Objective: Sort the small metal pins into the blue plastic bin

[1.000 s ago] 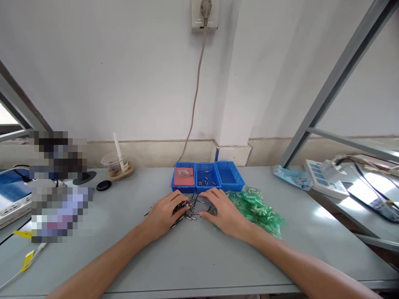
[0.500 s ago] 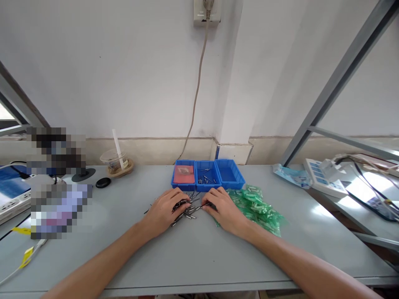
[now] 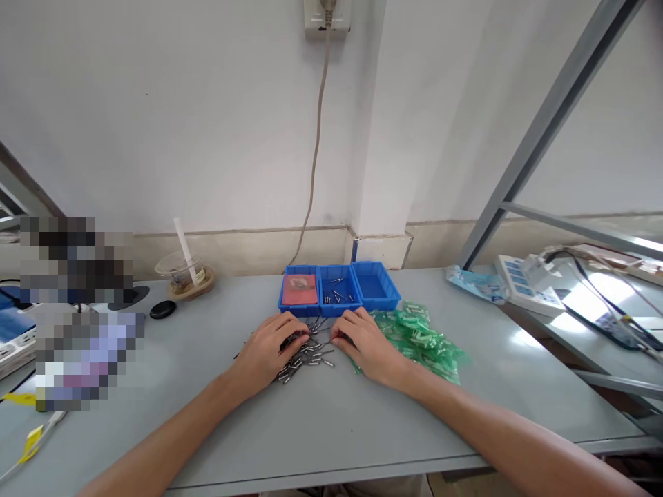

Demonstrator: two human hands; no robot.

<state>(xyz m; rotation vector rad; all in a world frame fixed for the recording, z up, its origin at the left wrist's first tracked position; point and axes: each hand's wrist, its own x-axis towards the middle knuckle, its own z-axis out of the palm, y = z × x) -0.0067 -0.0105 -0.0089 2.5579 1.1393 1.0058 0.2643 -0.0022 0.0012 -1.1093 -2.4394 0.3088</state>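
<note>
In the head view, the only one, looking down on a loose pile of thin metal pins (image 3: 312, 355) lying on the grey table (image 3: 259, 442). At the pile's left edge, resting the left hand (image 3: 269, 347) partly over the pins, bending the fingers loosely and holding the thumb apart from them; not being able to tell, past the knuckles, whether actually gripping any. At the pile's right edge, holding the right hand (image 3: 365, 347) with thumb and forefinger nearly together at the end of one pin; perhaps pinching it, but being unable to tell for sure. Just beyond the pile, seeing the left blue bin (image 3: 299, 310) with something flat and red inside, the middle blue bin (image 3: 340, 310) with a few pins, and the right blue bin (image 3: 380, 304); to the pile's right, seeing green plastic packs (image 3: 427, 343). Judging the risks: dealing with pins lying crossed, so possibly dragging neighbours along with any one pulled; handling so thin a shaft by its end, so possibly letting it swivel or slip; leaning over the pile, so possibly rolling pins off leftward; working beside crumpled plastic, so possibly losing a dropped pin in its folds.
</note>
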